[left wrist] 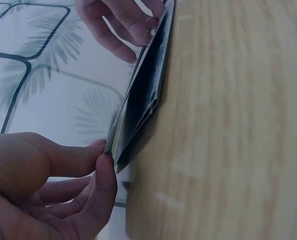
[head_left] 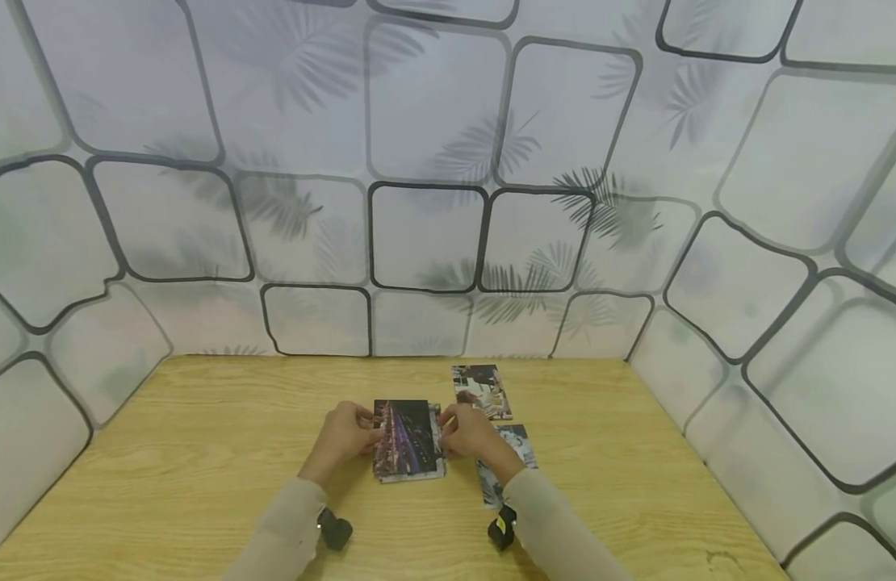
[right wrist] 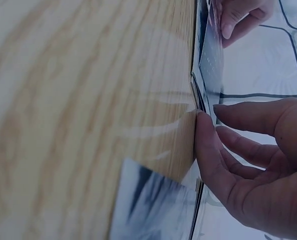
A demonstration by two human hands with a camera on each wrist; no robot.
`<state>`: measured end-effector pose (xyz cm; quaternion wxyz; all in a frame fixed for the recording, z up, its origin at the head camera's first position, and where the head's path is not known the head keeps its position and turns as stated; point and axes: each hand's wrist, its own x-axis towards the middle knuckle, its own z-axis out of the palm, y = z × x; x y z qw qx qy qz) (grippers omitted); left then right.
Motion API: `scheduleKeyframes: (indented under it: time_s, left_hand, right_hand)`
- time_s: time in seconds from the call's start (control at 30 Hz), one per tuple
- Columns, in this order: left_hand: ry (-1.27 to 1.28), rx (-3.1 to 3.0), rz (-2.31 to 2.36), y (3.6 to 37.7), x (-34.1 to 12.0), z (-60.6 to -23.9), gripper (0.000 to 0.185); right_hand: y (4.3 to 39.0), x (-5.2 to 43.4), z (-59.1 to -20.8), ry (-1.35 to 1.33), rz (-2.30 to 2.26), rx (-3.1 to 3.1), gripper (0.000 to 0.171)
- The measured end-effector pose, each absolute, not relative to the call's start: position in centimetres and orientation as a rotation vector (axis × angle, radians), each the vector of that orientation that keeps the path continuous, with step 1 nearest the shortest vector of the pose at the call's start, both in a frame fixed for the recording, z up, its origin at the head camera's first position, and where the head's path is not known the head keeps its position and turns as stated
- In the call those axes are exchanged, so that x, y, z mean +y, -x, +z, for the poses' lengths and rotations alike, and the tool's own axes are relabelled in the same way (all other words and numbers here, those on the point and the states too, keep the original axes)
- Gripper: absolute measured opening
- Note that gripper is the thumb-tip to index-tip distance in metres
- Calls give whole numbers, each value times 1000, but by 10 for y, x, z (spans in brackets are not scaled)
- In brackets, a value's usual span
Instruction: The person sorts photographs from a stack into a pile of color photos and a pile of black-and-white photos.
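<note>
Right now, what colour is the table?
Light yellowish wood grain table, best seen in the head view.

my left grip pinches the near edge of a thin stack of dark glossy photo cards, thumb and fingertips on it. my right grip holds the far edge. the stack stands tilted against the pale wooden counter.

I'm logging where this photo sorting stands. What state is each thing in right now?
Stack of photos: on the table, face up, held at both side edges.
Left hand: fingers pinch the stack's left edge.
Right hand: fingers at the stack's right edge.
Far photo: flat on the table, untouched.
Near photo: flat, partly hidden by the right forearm.
</note>
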<state>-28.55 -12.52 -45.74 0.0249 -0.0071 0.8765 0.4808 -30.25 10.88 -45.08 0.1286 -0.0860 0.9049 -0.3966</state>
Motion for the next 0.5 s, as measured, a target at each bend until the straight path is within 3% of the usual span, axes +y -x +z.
scheduleKeyframes:
  time_s: [0.5]
  left_hand:
    - [-37, 2480, 1675, 285, -129, -450, 27]
  right_hand:
    - [304, 108, -448, 368, -1146, 2769, 34]
